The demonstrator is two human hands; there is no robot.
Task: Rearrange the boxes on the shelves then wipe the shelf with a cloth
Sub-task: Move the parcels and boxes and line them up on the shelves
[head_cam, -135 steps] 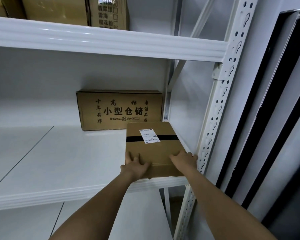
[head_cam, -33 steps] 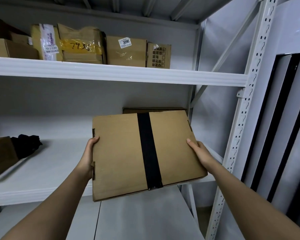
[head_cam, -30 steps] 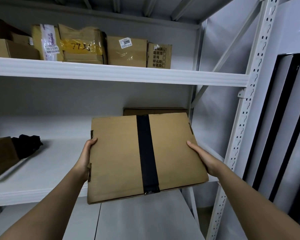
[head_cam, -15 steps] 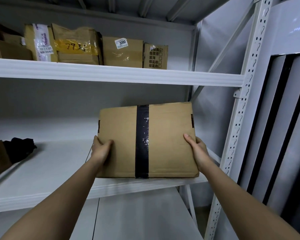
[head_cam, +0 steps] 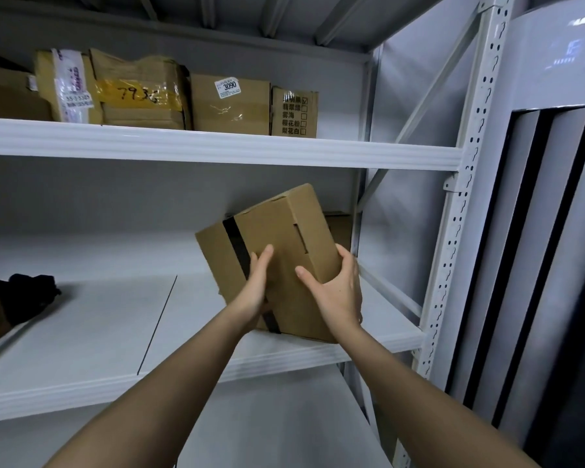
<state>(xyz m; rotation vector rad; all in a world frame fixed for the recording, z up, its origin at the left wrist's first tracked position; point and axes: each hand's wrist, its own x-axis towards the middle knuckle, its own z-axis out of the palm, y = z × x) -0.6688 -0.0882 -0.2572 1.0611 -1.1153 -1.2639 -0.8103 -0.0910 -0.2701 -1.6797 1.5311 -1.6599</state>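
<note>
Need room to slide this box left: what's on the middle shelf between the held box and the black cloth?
Nothing: the head view shows bare white shelf with only a thin panel seam between the box and the black cloth.

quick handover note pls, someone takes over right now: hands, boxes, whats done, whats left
Left hand: flat against the face of the brown cardboard box with black tape.
Right hand: gripping that box's right side.
The box is tilted, lower edge at the white middle shelf, right end, in front of another cardboard box.
Done: box brought to the shelf.
Left: settle it, then wipe with the black cloth at the shelf's left.
</note>
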